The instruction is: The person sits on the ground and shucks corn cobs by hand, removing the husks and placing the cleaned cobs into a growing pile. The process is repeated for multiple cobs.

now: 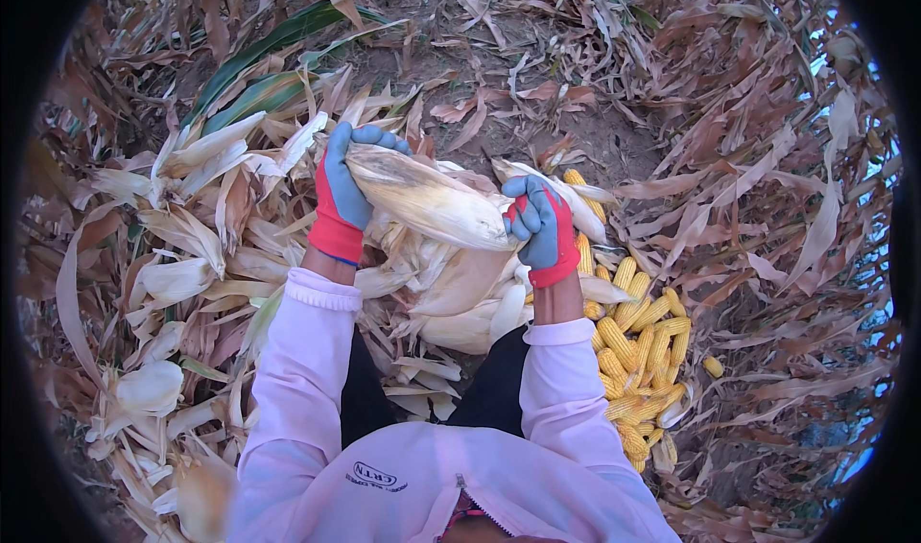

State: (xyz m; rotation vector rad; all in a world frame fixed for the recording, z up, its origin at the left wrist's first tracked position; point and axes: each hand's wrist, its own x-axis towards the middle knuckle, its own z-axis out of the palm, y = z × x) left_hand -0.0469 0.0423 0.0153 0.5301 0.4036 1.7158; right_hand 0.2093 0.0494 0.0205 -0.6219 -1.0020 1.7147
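A person in a pale pink zip-front jacket point(427, 490) and black trousers point(491, 380) grips a long, pale, husk-wrapped ear of corn point(422, 198) between both hands, as seen from the head camera. The ear slants across the space in front of the body, above a layer of cream-coloured papery husks point(470, 279), its left end higher in the frame than its right. The left hand point(345, 183), in a grey-blue and red work glove, is curled around the ear's left end; the right hand point(542, 219), gloved to match, is clenched on the husk at the opposite end. Just beside the right forearm, bare yellow corn cobs point(638, 351) lie heaped on the ground, with one small yellow piece of corn point(713, 366) apart to their right. Another yellow cob point(585, 194) shows just beyond the right hand. Loose dry husks point(182, 279) spread to the left, long green leaves point(273, 44) lie farther out, and brown, withered stalks and leaves point(758, 159) cover the right side.
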